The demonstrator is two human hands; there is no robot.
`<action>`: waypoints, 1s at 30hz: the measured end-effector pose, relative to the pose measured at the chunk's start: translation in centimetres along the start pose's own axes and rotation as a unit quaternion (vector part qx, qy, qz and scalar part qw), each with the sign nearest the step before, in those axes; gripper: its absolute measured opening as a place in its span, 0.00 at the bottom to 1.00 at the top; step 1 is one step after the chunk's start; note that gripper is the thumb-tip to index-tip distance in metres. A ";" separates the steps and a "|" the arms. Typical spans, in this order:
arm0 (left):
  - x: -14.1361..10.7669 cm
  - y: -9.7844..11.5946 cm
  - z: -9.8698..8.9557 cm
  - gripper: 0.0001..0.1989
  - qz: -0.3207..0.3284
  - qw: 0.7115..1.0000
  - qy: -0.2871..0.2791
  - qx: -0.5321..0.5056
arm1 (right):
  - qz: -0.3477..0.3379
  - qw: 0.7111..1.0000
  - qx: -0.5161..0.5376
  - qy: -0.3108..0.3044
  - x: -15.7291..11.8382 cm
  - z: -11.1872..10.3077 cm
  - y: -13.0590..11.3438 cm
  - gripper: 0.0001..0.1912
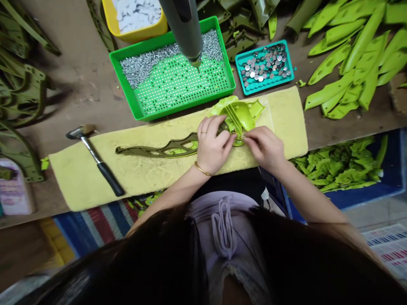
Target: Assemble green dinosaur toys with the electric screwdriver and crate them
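On the yellow cloth pad (152, 178) lies a long, curved olive plastic piece (152, 150) with cut-out openings, joined at its right end to a lime-green plastic shell (248, 113) with ribs inside. My left hand (212, 142) is closed over the place where the two meet, its fingers pressing on the plastic. At the shell's lower edge, my right hand (266, 146) is closed in a pinch. What sits between its fingertips is too small to make out. A hammer (100, 163) with a black handle rests on the pad's left part.
Behind the pad stand a green basket (127, 99) of screws, a teal tray (248, 90) of small metal discs and a yellow tub (140, 37). A power screwdriver (187, 34) hangs above. Green pieces (356, 63) lie right; a blue crate (375, 197) holds more. Olive parts (28, 93) lie left.
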State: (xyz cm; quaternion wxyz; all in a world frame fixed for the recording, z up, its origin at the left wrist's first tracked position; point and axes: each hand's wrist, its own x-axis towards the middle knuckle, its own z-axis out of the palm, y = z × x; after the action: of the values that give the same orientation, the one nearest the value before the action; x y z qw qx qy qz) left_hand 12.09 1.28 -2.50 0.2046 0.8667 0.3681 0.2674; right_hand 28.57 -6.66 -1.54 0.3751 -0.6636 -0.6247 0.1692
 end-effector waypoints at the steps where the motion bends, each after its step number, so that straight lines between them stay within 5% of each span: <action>1: 0.0 -0.2 -0.1 0.14 0.007 1.000 0.002 -0.005 | -0.051 0.996 -0.076 -0.003 -0.3 0.1 0.2 0.08; 5: 0.0 -1.0 -0.8 0.10 0.041 0.998 -0.030 -0.027 | -0.114 0.970 -0.214 -0.012 -0.8 0.3 0.7 0.08; 10: 0.2 -1.0 -1.6 0.09 0.051 0.995 -0.080 -0.032 | -0.085 0.988 -0.131 0.016 0.1 0.5 0.4 0.07; 15: 0.3 -0.7 -1.3 0.11 0.024 0.997 -0.060 -0.035 | -0.042 0.994 -0.101 0.018 0.7 0.3 0.1 0.09; 23: 1.1 -1.2 -2.0 0.08 0.003 0.993 -0.086 -0.082 | -0.158 0.960 -0.228 -0.040 -0.9 0.0 0.0 0.08; 30: 1.1 -0.8 -1.7 0.08 -0.008 0.994 -0.078 -0.075 | -0.168 0.945 -0.274 -0.061 -0.8 0.0 -0.3 0.10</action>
State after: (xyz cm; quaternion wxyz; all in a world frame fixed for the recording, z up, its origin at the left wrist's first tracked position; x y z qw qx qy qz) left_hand 11.29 2.93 -1.33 0.2990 0.8642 0.3371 0.2240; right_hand 28.22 -7.40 -1.54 0.1624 -0.6146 -0.7711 -0.0340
